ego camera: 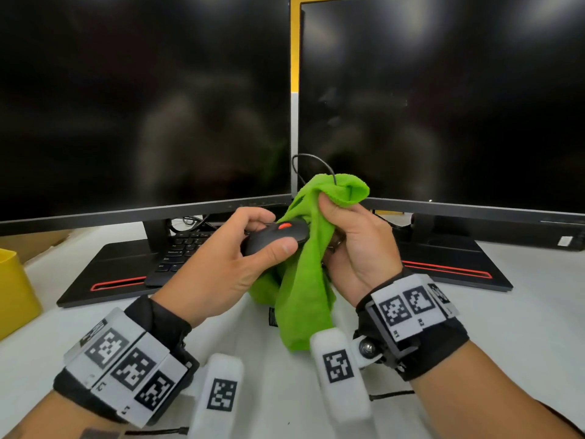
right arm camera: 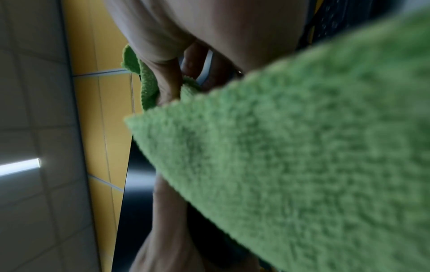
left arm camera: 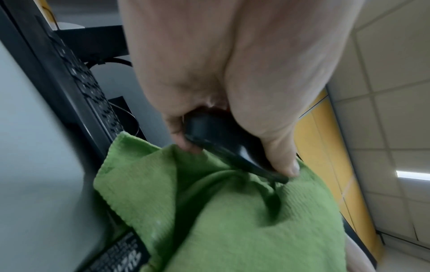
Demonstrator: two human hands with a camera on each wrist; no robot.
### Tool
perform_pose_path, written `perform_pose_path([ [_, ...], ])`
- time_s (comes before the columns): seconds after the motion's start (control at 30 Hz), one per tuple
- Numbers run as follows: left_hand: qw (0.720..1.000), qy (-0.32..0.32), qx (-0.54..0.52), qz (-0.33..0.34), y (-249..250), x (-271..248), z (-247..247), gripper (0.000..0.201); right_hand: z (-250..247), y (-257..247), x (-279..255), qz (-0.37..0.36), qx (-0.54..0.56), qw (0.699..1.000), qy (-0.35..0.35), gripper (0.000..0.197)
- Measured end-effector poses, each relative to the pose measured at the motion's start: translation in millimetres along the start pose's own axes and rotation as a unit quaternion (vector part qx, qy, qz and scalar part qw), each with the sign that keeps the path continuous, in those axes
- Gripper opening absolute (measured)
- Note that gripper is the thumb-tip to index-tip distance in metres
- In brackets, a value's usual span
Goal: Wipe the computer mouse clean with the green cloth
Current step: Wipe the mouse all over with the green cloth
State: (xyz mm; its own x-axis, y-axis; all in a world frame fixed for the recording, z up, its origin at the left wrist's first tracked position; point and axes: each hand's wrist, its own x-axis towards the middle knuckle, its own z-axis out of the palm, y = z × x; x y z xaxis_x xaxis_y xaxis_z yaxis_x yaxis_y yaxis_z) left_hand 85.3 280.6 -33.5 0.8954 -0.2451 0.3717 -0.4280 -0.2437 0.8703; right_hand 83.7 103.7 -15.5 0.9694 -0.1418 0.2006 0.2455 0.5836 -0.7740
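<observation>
Mouse (ego camera: 272, 238) is being held above the white counter (ego camera: 522, 312), in front of the gap between two dark monitors, left monitor (ego camera: 142, 99) and right monitor (ego camera: 443, 96). Left hand (ego camera: 221, 264) is grasping it, thumb lying along the near side and fingers curling over the far side; the left wrist view is showing the same clasp around the black body (left arm camera: 218, 141). The long axis is running roughly left to right in the head view, tilting slightly upward to the right; the front end with the orange scroll wheel (ego camera: 285, 225) is pointing right, into the green cloth (ego camera: 304, 280). The cable (ego camera: 313, 163) is rising out of the cloth's top fold and looping up against the right monitor. Right hand (ego camera: 354, 248) is clenching the green cloth, thumb pressing a bunched fold near the top, and the cloth is wrapping the mouse's front end. The rest of the cloth is hanging down between the two wrists, its lower end near the counter; whether it is touching cannot be told. In the right wrist view the cloth (right arm camera: 291, 156) is filling most of the frame, blurred. A keyboard (ego camera: 183, 248) is lying on the left monitor's base, behind the left hand. A yellow box (ego camera: 12, 286) is sitting at the left edge of the counter.
</observation>
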Motion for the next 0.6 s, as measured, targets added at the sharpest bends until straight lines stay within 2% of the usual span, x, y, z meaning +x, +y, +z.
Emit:
perform_pose_path([
  [0.1,0.999,-0.027,0.005,-0.016,0,-1,-3,0.054,-6,-9,5,-0.001,0.004,0.999,0.033,0.057],
  [0.3,0.993,-0.118,-0.004,-0.027,6,-6,-7,0.055,-30,-33,22,0.042,0.009,0.993,0.106,0.030],
  [0.37,0.991,-0.133,-0.001,-0.030,7,-6,-9,0.052,-35,-39,24,0.034,0.000,0.990,0.136,0.019],
  [0.47,0.988,-0.147,0.005,-0.037,8,-7,-10,0.047,-40,-41,24,0.030,-0.027,0.981,0.189,0.024],
  [0.53,0.987,-0.158,0.014,-0.040,6,-7,-11,0.054,-39,-43,24,0.018,-0.069,0.980,0.185,0.007],
  [0.6,0.985,-0.168,0.022,-0.039,7,-7,-12,0.051,-40,-41,24,0.002,-0.100,0.979,0.180,0.029],
])
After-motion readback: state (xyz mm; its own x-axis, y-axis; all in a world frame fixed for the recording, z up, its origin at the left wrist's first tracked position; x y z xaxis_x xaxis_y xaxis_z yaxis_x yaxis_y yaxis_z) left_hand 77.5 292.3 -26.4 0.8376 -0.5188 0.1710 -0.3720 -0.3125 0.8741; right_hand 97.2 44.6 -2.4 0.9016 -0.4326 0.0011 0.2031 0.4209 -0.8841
